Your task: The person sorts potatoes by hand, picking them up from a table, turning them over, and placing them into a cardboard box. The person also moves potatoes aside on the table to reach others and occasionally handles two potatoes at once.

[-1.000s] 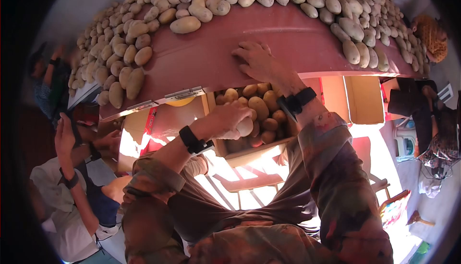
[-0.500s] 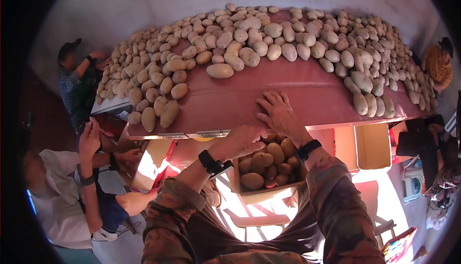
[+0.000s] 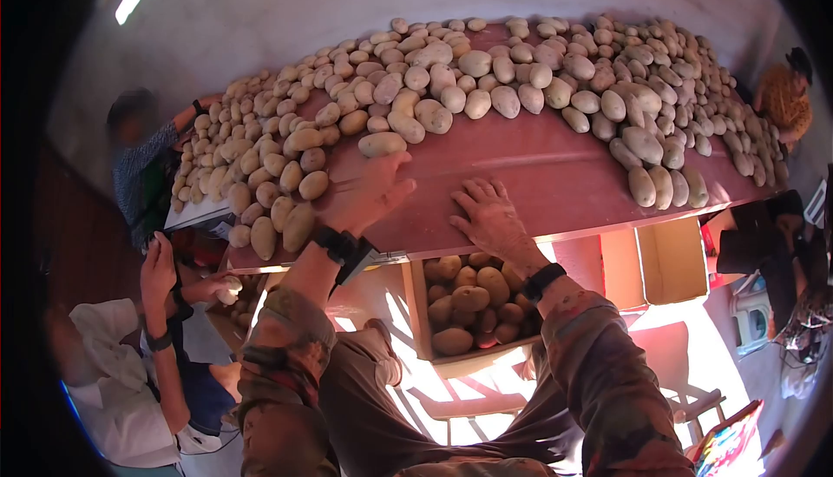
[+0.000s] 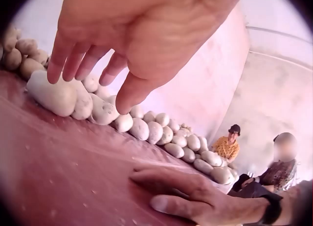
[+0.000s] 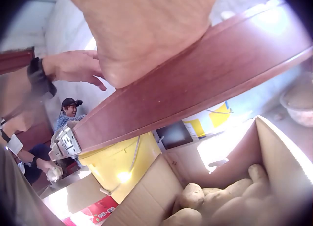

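My left hand (image 3: 373, 195) reaches over the red tabletop (image 3: 555, 151) with nothing in it, its fingers close to a long potato (image 3: 382, 144) at the near edge of the pile. In the left wrist view those loosely bent fingers hang above and in front of a pale potato (image 4: 54, 95). Flat on the table near its front edge rests my right hand (image 3: 496, 223), fingers spread. Below that edge, a cardboard box (image 3: 416, 321) holds several potatoes (image 5: 191, 195).
Potatoes spread in a wide heap (image 3: 642, 95) across the table's back and both sides. A yellow bucket (image 5: 122, 162) stands under the table beside the box. More cardboard (image 3: 672, 260) is at the right. Other people, one in a white shirt (image 3: 121, 390), are at both sides.
One second ago my left hand held a potato over the box; it let go there. Since then it has risen, empty, and moved forward to the pile. The right hand stays on the table.
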Demonstrator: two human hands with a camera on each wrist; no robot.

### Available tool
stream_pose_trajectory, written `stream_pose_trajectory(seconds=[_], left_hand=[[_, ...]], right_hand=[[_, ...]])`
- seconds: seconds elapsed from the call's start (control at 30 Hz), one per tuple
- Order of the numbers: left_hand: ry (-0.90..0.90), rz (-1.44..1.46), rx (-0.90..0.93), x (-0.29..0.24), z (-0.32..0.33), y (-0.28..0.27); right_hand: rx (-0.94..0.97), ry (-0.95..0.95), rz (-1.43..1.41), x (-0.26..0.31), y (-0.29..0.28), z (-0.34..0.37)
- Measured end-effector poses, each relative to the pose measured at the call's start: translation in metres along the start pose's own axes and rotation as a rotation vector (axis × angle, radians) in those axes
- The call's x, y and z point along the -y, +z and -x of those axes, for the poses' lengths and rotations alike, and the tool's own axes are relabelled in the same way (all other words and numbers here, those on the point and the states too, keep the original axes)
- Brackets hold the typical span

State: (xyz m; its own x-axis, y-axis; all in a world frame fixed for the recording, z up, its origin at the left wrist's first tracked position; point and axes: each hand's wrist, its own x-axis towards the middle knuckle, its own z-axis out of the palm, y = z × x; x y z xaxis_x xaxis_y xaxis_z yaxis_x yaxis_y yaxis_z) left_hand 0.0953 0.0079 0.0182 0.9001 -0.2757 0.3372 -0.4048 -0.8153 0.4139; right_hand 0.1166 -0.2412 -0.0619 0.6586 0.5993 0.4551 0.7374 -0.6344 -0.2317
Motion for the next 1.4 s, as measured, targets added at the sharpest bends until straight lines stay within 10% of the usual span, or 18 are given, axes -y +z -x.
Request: stream_pose_trajectory(seconds=[0.5,1.4], left_hand=[[-0.36,-0.237,0.233,0.068,-0.09,0.01],[-0.192,-0.195,0.215,0.071,-0.051,0.009]], right_hand=[[-0.02,0.008,0.007,0.002,0.0,-0.001],[-0.018,0.031,0.002,0.002,0.001,-0.001]])
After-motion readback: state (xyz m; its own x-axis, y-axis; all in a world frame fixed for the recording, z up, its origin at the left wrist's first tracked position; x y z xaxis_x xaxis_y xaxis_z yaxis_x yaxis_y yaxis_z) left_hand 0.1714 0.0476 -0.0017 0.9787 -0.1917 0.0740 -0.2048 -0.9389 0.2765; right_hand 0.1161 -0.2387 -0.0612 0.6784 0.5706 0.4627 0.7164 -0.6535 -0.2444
